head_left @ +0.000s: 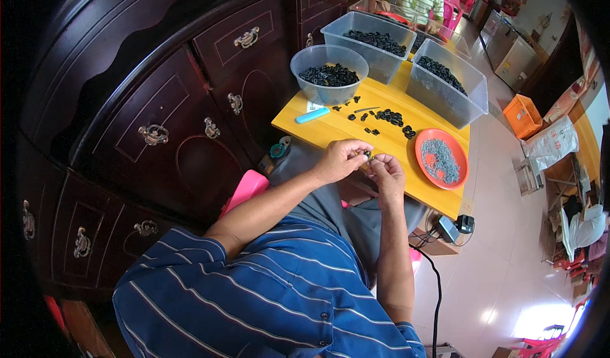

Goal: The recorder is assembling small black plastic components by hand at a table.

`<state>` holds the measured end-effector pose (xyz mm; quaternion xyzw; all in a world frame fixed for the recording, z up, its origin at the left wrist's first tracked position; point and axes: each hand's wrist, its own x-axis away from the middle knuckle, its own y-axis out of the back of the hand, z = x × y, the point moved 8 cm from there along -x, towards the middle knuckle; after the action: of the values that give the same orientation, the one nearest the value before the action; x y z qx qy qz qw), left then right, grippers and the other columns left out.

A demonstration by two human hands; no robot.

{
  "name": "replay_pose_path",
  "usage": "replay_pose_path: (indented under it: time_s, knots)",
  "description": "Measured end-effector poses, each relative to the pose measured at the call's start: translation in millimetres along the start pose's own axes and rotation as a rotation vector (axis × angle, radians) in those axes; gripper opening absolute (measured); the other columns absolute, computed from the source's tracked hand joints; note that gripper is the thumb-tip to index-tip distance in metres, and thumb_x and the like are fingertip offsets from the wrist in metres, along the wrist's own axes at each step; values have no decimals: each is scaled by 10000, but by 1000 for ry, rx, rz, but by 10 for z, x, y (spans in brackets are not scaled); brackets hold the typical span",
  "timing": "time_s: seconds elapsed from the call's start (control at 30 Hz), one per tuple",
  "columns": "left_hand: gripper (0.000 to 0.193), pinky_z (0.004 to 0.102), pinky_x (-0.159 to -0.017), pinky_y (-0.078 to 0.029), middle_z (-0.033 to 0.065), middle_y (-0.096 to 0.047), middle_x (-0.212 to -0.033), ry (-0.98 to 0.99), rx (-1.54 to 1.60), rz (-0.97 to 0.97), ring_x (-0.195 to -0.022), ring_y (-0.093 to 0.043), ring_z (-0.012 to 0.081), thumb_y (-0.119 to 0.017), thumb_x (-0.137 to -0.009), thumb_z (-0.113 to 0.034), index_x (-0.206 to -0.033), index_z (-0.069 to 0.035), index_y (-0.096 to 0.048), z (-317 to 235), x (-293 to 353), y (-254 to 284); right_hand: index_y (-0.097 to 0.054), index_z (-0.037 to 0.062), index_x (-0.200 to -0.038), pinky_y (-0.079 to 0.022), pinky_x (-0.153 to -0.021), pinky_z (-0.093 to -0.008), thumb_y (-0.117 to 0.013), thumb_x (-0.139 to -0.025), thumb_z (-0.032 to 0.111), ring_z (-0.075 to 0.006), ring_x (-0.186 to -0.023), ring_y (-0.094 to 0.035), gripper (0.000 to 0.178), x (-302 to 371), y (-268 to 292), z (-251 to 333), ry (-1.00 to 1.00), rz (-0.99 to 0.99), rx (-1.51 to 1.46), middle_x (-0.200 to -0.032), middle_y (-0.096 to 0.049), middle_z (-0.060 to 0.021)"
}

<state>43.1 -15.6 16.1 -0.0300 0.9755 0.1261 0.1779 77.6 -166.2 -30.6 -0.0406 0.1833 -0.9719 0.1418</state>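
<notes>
Above the near edge of the yellow table (295,130), my left hand (340,161) pinches a small black plastic piece (367,154) between thumb and fingertips. Right beside it, my right hand (389,174) is closed in a pinch at the same piece; whatever lies between its fingertips is too small to make out. Loose black pieces (389,116) like it are scattered on the tabletop beyond my hands. To the right, an orange-red plate (463,175) holds a heap of small grey thin parts (440,160). A light blue-handled tool (312,115) lies at the left.
A round clear tub (305,90) and two clear bins (365,60) (445,101) of black pieces line the table's far side. Dark wooden cabinets (184,110) stand close on the left. Another person (416,2) sits beyond the bins. A black cable (438,282) hangs at the right.
</notes>
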Motion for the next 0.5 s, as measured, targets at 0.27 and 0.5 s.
replay_pose_path:
  time_s: [0.27, 0.5]
  knots:
    - [233, 234, -685, -540, 32, -710, -922, -14, -27, 70, -775, -635, 72, -665, -945, -23, -1172, -3, -716, -81, -5, -23, -654, 13, -1053, -485, -664, -209, -668, -940, 25, -76, -711, -606, 115, 12, -5, 6, 4, 24, 37, -852, -687, -17]
    - [236, 357, -848, -561, 140, -742, -1028, -132, -131, 148, -958, -715, 265, -661, -873, -28, -1093, -18, -746, -278, -41, 26, -696, 27, -1079, -533, -685, -218, -684, -961, 83, -77, -753, -649, 131, 67, -38, -7, -144, 64, 30, -899, -722, -31]
